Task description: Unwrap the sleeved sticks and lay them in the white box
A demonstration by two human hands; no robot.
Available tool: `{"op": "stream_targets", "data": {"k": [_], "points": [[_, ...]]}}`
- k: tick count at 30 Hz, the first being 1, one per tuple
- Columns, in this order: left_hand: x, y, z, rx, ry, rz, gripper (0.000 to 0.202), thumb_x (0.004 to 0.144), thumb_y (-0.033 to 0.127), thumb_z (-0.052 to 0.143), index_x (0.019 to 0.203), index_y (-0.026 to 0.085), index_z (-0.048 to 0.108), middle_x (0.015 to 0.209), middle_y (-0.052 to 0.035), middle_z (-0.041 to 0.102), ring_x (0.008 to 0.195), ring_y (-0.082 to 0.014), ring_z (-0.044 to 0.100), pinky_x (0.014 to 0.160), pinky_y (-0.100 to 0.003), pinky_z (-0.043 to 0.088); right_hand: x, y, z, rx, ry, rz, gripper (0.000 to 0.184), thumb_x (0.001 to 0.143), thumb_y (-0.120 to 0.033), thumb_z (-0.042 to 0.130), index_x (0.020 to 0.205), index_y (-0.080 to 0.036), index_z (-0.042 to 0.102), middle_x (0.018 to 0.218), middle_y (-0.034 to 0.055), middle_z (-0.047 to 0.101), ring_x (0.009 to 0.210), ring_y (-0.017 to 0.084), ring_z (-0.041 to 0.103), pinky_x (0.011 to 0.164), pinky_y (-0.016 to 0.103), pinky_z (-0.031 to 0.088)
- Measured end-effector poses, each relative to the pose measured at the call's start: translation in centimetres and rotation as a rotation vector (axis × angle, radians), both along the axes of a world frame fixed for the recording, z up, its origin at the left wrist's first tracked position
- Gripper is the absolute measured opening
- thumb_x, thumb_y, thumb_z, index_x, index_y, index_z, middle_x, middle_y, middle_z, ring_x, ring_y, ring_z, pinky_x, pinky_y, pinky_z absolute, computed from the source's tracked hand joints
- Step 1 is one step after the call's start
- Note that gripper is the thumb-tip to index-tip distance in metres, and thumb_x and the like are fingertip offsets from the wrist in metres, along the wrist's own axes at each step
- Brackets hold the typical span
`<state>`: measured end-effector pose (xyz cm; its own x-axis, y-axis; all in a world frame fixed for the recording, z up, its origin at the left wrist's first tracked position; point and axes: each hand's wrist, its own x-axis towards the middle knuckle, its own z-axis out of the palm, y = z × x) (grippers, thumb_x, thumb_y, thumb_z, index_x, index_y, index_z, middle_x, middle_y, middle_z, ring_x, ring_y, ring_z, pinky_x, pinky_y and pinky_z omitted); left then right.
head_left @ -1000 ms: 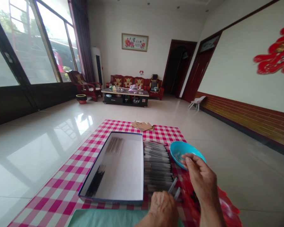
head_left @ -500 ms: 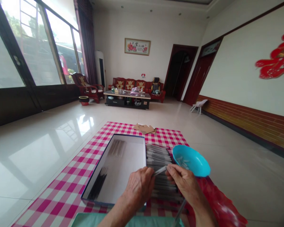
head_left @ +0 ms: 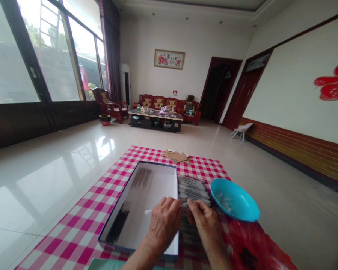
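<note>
My left hand [head_left: 165,219] is closed around a thin tube [head_left: 148,212], whose white end sticks out to the left over the box. My right hand [head_left: 202,215] faces it, thumb and finger pinched at the tube's other end. What lies between the fingertips is small and partly hidden. Beneath both hands is a stack of slim clear-and-dark sticks [head_left: 193,189]. The shallow white box [head_left: 160,187] with a blue rim lies to the left, holding a bundle of black sticks [head_left: 117,224] and a group of greyish translucent sticks [head_left: 143,178].
At right, a blue bowl [head_left: 242,198] holds small clear pieces [head_left: 225,202]. Red shiny plastic [head_left: 256,243] lies in front of it. Torn cardboard [head_left: 177,156] rests at the far end of the pink checked tablecloth [head_left: 81,221]. A low table [head_left: 154,122] and sofa stand beyond.
My hands have come closer together, and the pale piece that showed between them is now mostly covered. A white end now protrudes left of my left hand. The view has shifted slightly.
</note>
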<state>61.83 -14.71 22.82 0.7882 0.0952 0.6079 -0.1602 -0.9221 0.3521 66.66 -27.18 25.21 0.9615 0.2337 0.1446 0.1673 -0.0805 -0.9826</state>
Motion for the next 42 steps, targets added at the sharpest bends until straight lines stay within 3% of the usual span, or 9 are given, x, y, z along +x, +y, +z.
{"op": "stream_targets", "data": {"k": [5, 8, 11, 13, 17, 25, 31, 37, 42], "points": [[-0.5, 0.4, -0.3, -0.011, 0.032, -0.055, 0.024, 0.094, 0.024, 0.036, 0.087, 0.021, 0.058, 0.069, -0.0017, 0.056, 0.066, -0.0132, 0.051, 0.064, -0.024, 0.038, 0.3, -0.7, -0.3, -0.053, -0.083, 0.08, 0.029, 0.076, -0.047, 0.06, 0.069, -0.019, 0.065, 0.056, -0.0005, 0.058, 0.057, 0.016, 0.054, 0.056, 0.025, 0.046], [-0.7, 0.7, -0.3, -0.003, 0.074, -0.049, 0.024, 0.094, 0.028, 0.035, 0.087, 0.022, 0.058, 0.069, -0.0014, 0.056, 0.067, -0.0131, 0.052, 0.062, -0.024, 0.036, 0.6, -1.1, -0.8, -0.028, -0.074, 0.168, 0.023, 0.076, -0.041, 0.062, 0.086, -0.02, 0.068, 0.077, 0.0023, 0.067, 0.072, 0.019, 0.061, 0.069, 0.028, 0.05], [-0.8, 1.0, -0.2, 0.011, 0.095, -0.02, 0.026, 0.094, 0.032, 0.035, 0.085, 0.023, 0.057, 0.069, -0.0006, 0.056, 0.066, -0.0131, 0.053, 0.059, -0.024, 0.034, 0.7, -1.1, -1.2, 0.033, -0.031, 0.245, 0.028, 0.078, -0.039, 0.062, 0.099, -0.022, 0.066, 0.097, 0.0045, 0.067, 0.09, 0.022, 0.063, 0.078, 0.032, 0.051], [-0.8, 1.2, -0.1, 0.014, 0.101, -0.005, 0.026, 0.094, 0.033, 0.035, 0.084, 0.023, 0.057, 0.069, -0.0003, 0.056, 0.066, -0.0132, 0.053, 0.058, -0.024, 0.034, 0.7, -0.9, -1.3, 0.05, 0.008, 0.255, 0.033, 0.079, -0.04, 0.06, 0.106, -0.021, 0.063, 0.096, 0.005, 0.068, 0.089, 0.022, 0.063, 0.076, 0.032, 0.052], [-0.9, 1.3, -0.1, 0.024, 0.113, 0.009, 0.028, 0.095, 0.035, 0.034, 0.085, 0.024, 0.057, 0.069, -0.0005, 0.056, 0.067, -0.0135, 0.054, 0.059, -0.024, 0.034, 0.6, -0.5, -1.6, -0.07, -0.04, 0.164, 0.028, 0.08, -0.043, 0.058, 0.086, -0.018, 0.068, 0.069, 0.0014, 0.067, 0.067, 0.018, 0.062, 0.064, 0.026, 0.05], [-1.1, 1.4, -0.1, 0.019, 0.132, 0.013, 0.028, 0.095, 0.035, 0.033, 0.085, 0.024, 0.057, 0.07, -0.0004, 0.057, 0.066, -0.013, 0.054, 0.058, -0.024, 0.032, 0.7, -0.6, -1.8, 0.018, -0.027, 0.261, 0.03, 0.08, -0.039, 0.059, 0.104, -0.021, 0.063, 0.099, 0.0054, 0.067, 0.091, 0.023, 0.063, 0.082, 0.033, 0.05], [-1.2, 1.5, -0.1, 0.032, 0.128, 0.019, 0.026, 0.094, 0.034, 0.035, 0.083, 0.023, 0.057, 0.069, -0.0001, 0.056, 0.066, -0.0133, 0.054, 0.057, -0.024, 0.032, 0.6, -0.3, -1.9, -0.133, -0.079, 0.164, 0.025, 0.082, -0.042, 0.054, 0.082, -0.019, 0.065, 0.07, 0.002, 0.064, 0.071, 0.019, 0.06, 0.068, 0.028, 0.049], [-1.2, 1.4, -0.1, 0.03, 0.119, 0.024, 0.025, 0.093, 0.034, 0.037, 0.084, 0.023, 0.057, 0.069, 0.0002, 0.056, 0.064, -0.0127, 0.053, 0.055, -0.025, 0.031, 0.4, -0.3, -1.8, 0.042, 0.001, 0.269, 0.032, 0.079, -0.039, 0.059, 0.106, -0.021, 0.06, 0.101, 0.0057, 0.066, 0.092, 0.023, 0.062, 0.081, 0.032, 0.05], [-1.2, 1.4, -0.2, 0.045, 0.082, 0.027, 0.025, 0.093, 0.034, 0.039, 0.08, 0.022, 0.056, 0.066, 0.0007, 0.055, 0.061, -0.0128, 0.052, 0.054, -0.025, 0.03, 0.5, -0.1, -1.9, -0.121, -0.072, 0.18, 0.027, 0.083, -0.044, 0.053, 0.081, -0.018, 0.062, 0.07, 0.0015, 0.063, 0.07, 0.018, 0.06, 0.067, 0.027, 0.049]]}}
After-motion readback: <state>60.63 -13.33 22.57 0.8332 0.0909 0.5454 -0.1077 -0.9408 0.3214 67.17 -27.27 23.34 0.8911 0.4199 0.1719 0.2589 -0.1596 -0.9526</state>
